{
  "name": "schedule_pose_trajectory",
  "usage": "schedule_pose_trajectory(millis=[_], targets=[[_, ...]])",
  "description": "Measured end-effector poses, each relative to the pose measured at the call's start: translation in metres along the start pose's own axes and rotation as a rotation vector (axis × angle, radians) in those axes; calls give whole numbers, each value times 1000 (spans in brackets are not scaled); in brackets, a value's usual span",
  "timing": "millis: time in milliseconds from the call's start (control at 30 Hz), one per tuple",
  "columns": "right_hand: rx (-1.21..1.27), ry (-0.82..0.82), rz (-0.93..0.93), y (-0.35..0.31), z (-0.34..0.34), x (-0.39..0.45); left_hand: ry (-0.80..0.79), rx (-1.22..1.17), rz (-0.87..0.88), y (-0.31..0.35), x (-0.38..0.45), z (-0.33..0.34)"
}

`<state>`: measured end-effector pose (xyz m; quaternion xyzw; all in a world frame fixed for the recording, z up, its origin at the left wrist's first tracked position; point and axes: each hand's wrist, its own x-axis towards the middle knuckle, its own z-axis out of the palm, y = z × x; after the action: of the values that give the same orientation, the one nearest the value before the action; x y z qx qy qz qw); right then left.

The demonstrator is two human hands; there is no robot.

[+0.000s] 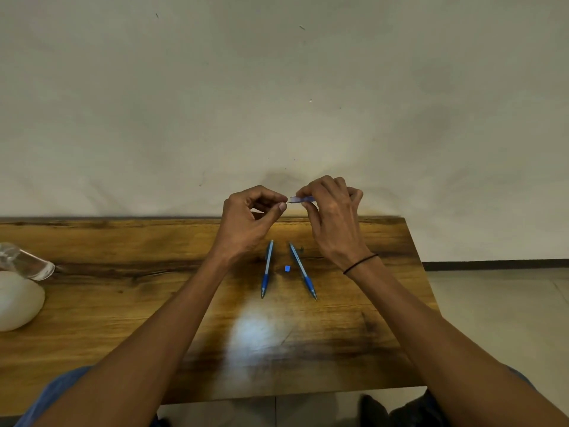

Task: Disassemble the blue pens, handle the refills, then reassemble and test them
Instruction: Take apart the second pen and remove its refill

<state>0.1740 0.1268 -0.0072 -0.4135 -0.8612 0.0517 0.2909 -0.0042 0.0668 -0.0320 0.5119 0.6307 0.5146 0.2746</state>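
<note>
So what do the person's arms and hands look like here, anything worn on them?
Both forearms are bare, with no sleeves reaching them and no gloves. The right hand has a thin black band around its wrist, like a hair tie or cord. The left hand and its wrist carry nothing: no watch or bracelet shows. No rings are visible on either hand.

Soft, even light is cast from overhead; a pale glare patch is thrown onto the wooden table (123, 303), faint shadows are seen, and edges are bent by wide-angle distortion.
</note>
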Motion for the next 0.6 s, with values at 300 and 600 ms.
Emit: schedule_pose_trajectory(millis=[300, 600], targets=[[-10, -21, 1, -2, -1, -1, -4, 41, 46, -1, 0, 1], [-7, -12, 17, -2, 0, -1, 18, 86, 58, -1, -2, -3]])
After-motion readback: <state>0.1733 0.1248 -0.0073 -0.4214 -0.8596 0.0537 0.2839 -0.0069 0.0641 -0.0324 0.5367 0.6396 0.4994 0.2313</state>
